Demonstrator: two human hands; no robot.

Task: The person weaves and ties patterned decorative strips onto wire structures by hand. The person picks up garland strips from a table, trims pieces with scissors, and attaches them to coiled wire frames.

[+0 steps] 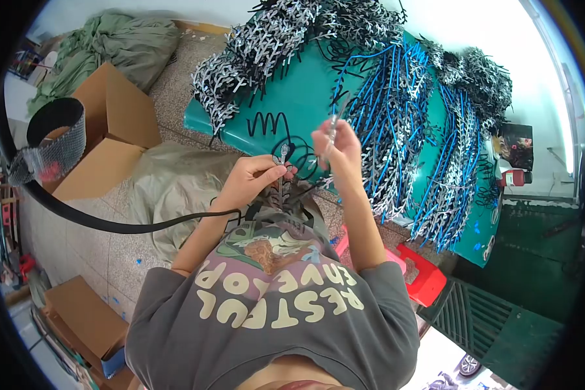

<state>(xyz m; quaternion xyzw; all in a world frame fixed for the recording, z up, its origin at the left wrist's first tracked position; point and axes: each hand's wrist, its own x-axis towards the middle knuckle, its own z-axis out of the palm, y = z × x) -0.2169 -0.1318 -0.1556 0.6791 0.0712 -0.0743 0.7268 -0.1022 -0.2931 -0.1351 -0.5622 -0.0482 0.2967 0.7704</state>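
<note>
My left hand pinches a small silver leafy strip in front of my chest, just off the near edge of the green table. More of that strip hangs below the fingers. My right hand, raised to the right of it, has its fingers closed round a slim silvery metal tool that points away from me; its exact kind is blurred. The tool and the strip are apart. Thin black coils lie on the table beyond my left hand, with black loops between both hands.
Silver-black leafy bundles and blue-stemmed bundles cover much of the table. An open cardboard box and green cloth are at the left. A black hose-like arm curves close to my left forearm. A red stool stands at right.
</note>
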